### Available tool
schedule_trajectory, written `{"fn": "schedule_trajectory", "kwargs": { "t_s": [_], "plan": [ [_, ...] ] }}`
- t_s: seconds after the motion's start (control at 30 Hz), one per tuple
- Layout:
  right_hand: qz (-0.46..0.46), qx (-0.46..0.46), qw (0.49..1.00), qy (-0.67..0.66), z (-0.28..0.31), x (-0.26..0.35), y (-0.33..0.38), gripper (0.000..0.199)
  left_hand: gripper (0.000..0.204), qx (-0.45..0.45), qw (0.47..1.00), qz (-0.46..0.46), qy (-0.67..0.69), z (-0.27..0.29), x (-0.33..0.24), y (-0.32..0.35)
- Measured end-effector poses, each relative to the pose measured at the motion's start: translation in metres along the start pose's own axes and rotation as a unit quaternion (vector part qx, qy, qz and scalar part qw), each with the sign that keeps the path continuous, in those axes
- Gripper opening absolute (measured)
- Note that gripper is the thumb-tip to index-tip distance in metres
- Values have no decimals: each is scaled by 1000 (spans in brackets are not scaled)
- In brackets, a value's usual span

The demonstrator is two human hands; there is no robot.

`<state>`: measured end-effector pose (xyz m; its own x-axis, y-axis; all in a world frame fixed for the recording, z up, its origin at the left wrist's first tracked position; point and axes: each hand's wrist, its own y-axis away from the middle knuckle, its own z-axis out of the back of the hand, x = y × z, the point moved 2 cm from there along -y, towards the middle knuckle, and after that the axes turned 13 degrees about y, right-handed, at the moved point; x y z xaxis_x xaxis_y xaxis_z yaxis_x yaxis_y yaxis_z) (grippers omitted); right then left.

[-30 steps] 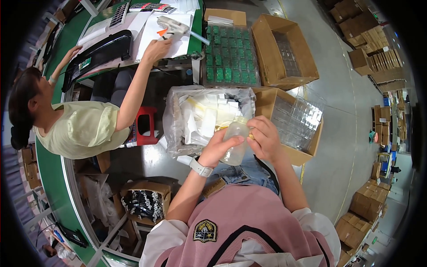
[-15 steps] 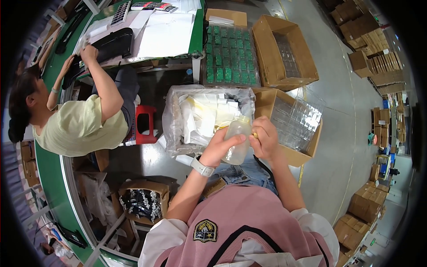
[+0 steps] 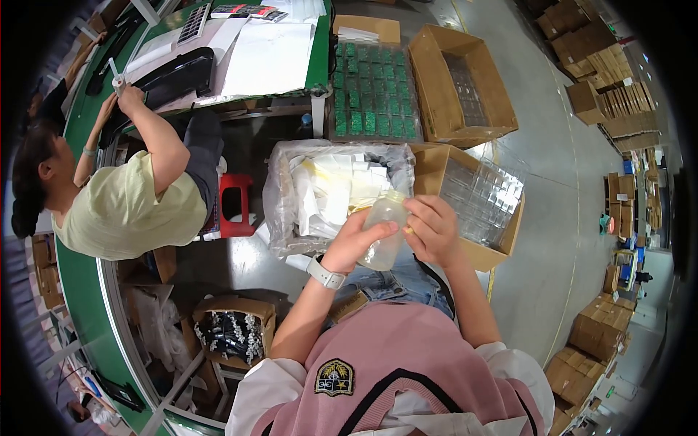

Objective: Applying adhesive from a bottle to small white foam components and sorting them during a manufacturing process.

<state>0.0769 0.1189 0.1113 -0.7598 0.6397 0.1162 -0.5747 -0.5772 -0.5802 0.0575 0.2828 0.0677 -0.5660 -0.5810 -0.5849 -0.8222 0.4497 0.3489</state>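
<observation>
My left hand (image 3: 350, 243), with a pale watch on its wrist, is closed round a translucent plastic bottle (image 3: 384, 251). The bottle leans a little to the right, its yellowish neck pointing away from me. Just right of it, my right hand (image 3: 434, 229) is closed, fingertips close to the bottle's neck and shoulder. A small yellowish piece (image 3: 408, 230) shows between those fingers; its kind is too small to make out. Beyond both hands stands a plastic-lined bin (image 3: 280, 196) with white and yellowish paper scraps (image 3: 338, 185) in it.
A carton of clear plastic trays (image 3: 483, 200) stands to the right, another open carton (image 3: 465, 80) behind it. Trays of green boards (image 3: 374, 91) lie ahead. At left, a person in a light-green shirt (image 3: 134, 207) works at a green bench (image 3: 87, 291) near a red stool (image 3: 236, 205).
My right fingers have shifted up against the bottle's neck, and the yellowish piece sits slightly lower. The bottle stays in my left hand. The co-worker's raised hand has moved left.
</observation>
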Motion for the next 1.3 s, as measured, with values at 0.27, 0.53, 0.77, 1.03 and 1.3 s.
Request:
{"fn": "schedule_trajectory", "kwargs": {
  "t_s": [0.27, 0.53, 0.77, 1.03, 1.3],
  "plan": [
    [30, 59, 998, -12, 3, -2, -11, 20, 36, 10, 999, 33, 4, 3, -1, -1],
    [35, 151, 985, -76, -10, -12, -17, 21, 35, -27, 992, 85, 86, 16, 16, 0],
    [-177, 122, 974, -78, -26, -11, -2, 8, 33, -26, 983, 53, 171, 34, 23, 0],
    [-492, 95, 782, -371, -23, 0, -16, 13, 39, -32, 994, -106, -7, 26, 4, 5],
    [-426, 126, 848, -290, -30, 5, -23, 16, 43, -91, 954, -196, -208, 21, -11, 10]
  ]
}}
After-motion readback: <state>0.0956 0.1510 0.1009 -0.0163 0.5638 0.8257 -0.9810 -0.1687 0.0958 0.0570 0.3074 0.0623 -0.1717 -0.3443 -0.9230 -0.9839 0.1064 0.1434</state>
